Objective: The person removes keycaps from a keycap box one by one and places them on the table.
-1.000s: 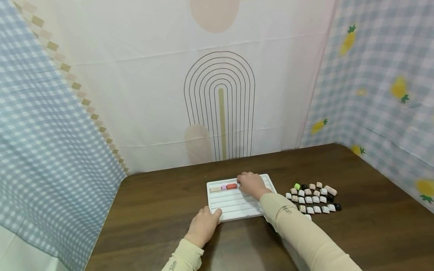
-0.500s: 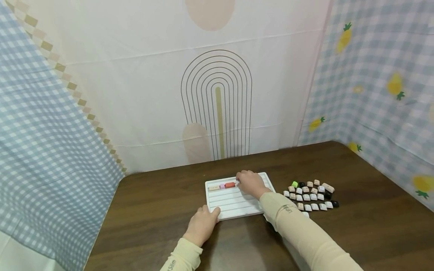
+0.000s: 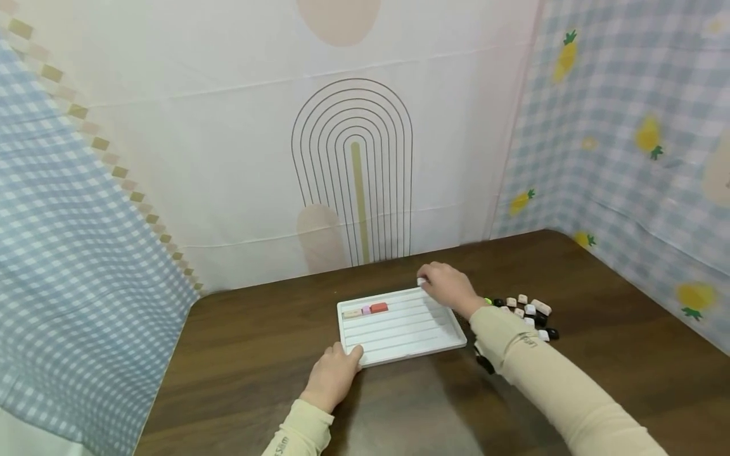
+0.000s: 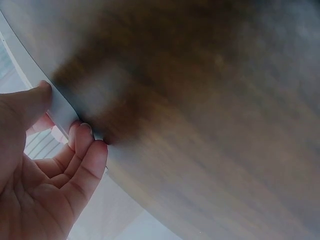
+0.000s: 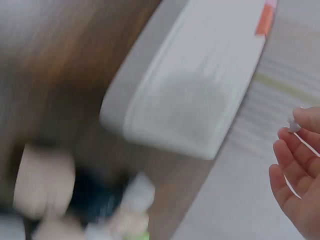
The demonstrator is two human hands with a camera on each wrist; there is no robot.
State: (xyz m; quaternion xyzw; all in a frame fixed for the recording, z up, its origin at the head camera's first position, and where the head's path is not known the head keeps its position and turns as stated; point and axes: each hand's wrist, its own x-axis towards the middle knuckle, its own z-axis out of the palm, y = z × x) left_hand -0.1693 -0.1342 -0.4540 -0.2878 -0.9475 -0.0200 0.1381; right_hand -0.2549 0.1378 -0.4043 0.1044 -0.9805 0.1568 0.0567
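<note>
A white ridged tray (image 3: 393, 335) lies on the table. My left hand (image 3: 332, 378) grips its near left corner, thumb on the rim; the left wrist view shows the thumb and curled fingers (image 4: 92, 157) at the tray's edge. Over the tray's far right edge, my right hand (image 3: 449, 286) pinches a small white keycap (image 3: 421, 281). The right wrist view also has this keycap (image 5: 294, 125) between thumb and fingertip. In the tray's far row sit a long beige keycap (image 3: 352, 313), a small pink keycap (image 3: 366, 310) and a red keycap (image 3: 379, 308).
To the right of the tray, several loose white, beige and black keycaps (image 3: 541, 308) lie on the wooden table (image 3: 251, 354), partly hidden by my right forearm. A green keycap (image 3: 488, 302) peeks out beside the sleeve. Patterned cloths hang behind the table and along its sides.
My right hand has left the spot beside the red keycap and moved up and right, with the white keycap in its fingers. The left hand keeps its grip on the tray.
</note>
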